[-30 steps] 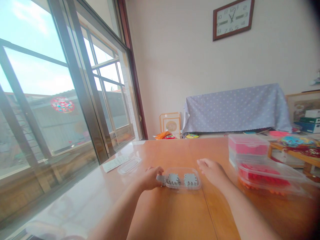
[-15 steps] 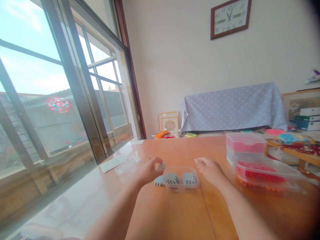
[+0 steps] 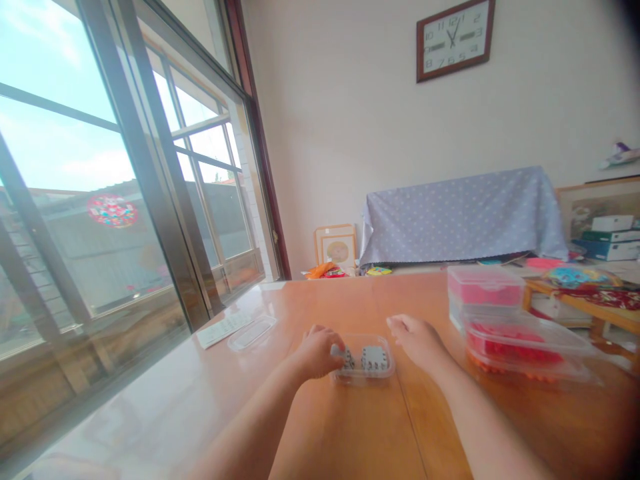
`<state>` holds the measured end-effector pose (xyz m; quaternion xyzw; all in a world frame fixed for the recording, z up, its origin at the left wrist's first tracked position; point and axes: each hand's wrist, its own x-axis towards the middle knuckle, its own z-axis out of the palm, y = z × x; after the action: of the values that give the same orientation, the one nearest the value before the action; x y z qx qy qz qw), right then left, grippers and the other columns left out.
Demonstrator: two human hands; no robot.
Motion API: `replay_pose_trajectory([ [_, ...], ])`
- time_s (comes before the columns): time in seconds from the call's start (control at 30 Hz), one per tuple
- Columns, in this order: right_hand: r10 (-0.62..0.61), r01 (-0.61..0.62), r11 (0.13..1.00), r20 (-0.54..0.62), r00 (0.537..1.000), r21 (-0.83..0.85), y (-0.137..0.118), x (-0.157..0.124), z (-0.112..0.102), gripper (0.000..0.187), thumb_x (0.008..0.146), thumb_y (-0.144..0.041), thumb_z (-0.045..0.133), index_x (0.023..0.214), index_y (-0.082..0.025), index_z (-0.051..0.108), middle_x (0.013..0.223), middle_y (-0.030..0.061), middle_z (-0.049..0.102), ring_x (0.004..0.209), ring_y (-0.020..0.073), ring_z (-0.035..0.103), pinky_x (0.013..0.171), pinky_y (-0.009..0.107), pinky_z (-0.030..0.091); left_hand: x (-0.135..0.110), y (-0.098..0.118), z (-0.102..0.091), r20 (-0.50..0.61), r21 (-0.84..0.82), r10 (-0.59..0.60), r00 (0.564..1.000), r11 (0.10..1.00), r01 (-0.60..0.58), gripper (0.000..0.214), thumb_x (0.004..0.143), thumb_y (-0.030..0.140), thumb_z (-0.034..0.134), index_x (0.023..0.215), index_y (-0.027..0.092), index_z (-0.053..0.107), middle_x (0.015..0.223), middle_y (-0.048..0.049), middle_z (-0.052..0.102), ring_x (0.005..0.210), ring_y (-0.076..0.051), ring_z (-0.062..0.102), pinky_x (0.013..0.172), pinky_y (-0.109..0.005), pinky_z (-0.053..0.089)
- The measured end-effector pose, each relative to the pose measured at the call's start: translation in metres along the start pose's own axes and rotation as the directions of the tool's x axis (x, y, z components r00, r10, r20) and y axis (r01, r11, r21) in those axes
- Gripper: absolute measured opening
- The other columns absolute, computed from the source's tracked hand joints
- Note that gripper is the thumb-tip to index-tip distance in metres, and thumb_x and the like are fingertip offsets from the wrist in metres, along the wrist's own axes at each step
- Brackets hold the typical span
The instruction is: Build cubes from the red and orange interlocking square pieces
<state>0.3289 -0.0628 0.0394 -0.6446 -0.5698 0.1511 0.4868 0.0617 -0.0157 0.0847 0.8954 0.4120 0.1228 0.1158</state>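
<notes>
On the wooden table, a clear plastic tub [image 3: 387, 372] holds grey notched pieces in two groups. The right-hand group [image 3: 374, 358] lies in plain sight, while my left hand [image 3: 323, 353] partly covers the left one [image 3: 349, 360]. That hand is at the tub's left side, its fingers curled over the rim and closed on a grey notched piece, mostly hidden. Just beyond the tub's right side, my right hand [image 3: 414, 335] hovers with thumb and fingers drawn together. Nothing shows in it.
To the left lie a clear lid [image 3: 253, 333] and a printed sheet [image 3: 223, 331]. On the right, a clear box with pink contents [image 3: 485, 293] stands behind a clear tub of red pieces [image 3: 515, 347], with orange pieces [image 3: 525, 372] below. A large window [image 3: 125, 260] borders the table's left side.
My left hand has moved right and down, from beside the tub to over its left part, carrying the grey piece. It now covers where loose grey pieces showed. My right hand has barely moved.
</notes>
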Motion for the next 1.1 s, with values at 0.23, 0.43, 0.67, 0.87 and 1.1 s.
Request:
replay_pose_trajectory([
  [0.23,0.004,-0.004,1.000,0.008,1.000,-0.016,0.001,0.000,-0.001,0.036,0.088,-0.051,0.051,0.090,-0.022,0.073,0.076,0.0043,0.074,0.073,0.0216,0.068,0.067,0.029,0.050,-0.004,-0.005,-0.001,-0.024,0.015,0.103,0.994,0.995,-0.102,0.026,0.079,0.021,0.058,0.095,0.032,0.075,0.104,-0.0015,0.073,0.115,-0.029,0.052,0.104,-0.046,0.039],
  [0.43,-0.008,0.008,1.000,-0.003,1.000,-0.010,0.002,-0.001,0.001,0.037,0.089,-0.051,0.050,0.092,-0.022,0.073,0.077,0.0045,0.074,0.073,0.0215,0.068,0.066,0.028,0.050,-0.004,-0.030,-0.002,-0.119,-0.066,0.009,0.993,0.998,-0.017,0.036,0.076,0.012,0.050,0.100,0.027,0.071,0.107,-0.0017,0.072,0.114,-0.025,0.055,0.101,-0.040,0.043],
  [0.67,-0.012,0.012,1.000,0.011,1.000,-0.024,0.007,0.001,0.003,0.041,0.090,-0.054,0.048,0.094,-0.022,0.073,0.082,0.0049,0.075,0.073,0.0209,0.068,0.067,0.028,0.050,-0.021,-0.075,-0.002,0.011,-0.156,-0.163,0.987,0.974,0.163,0.054,0.070,0.019,0.064,0.123,0.024,0.059,0.130,-0.0057,0.063,0.117,-0.024,0.058,0.096,-0.033,0.048],
  [0.87,-0.015,0.017,0.999,0.041,0.999,-0.040,0.016,0.006,0.007,0.045,0.091,-0.056,0.045,0.095,-0.021,0.072,0.085,0.0057,0.075,0.079,0.0213,0.070,0.068,0.028,0.050,-0.027,-0.081,0.012,0.020,-0.073,-0.175,0.984,0.982,0.175,0.057,0.064,0.029,0.076,0.120,0.029,0.062,0.124,-0.0032,0.066,0.118,-0.028,0.057,0.098,-0.038,0.046],
  [1.1,-0.010,0.010,1.000,0.018,1.000,-0.022,0.009,0.002,0.003,0.040,0.090,-0.053,0.048,0.092,-0.022,0.072,0.079,0.0046,0.074,0.074,0.0213,0.069,0.067,0.029,0.051,-0.023,-0.098,0.009,-0.109,-0.108,-0.150,0.983,0.984,0.139,0.045,0.069,0.029,0.074,0.112,0.025,0.063,0.116,-0.0027,0.069,0.112,-0.024,0.060,0.097,-0.035,0.046],
])
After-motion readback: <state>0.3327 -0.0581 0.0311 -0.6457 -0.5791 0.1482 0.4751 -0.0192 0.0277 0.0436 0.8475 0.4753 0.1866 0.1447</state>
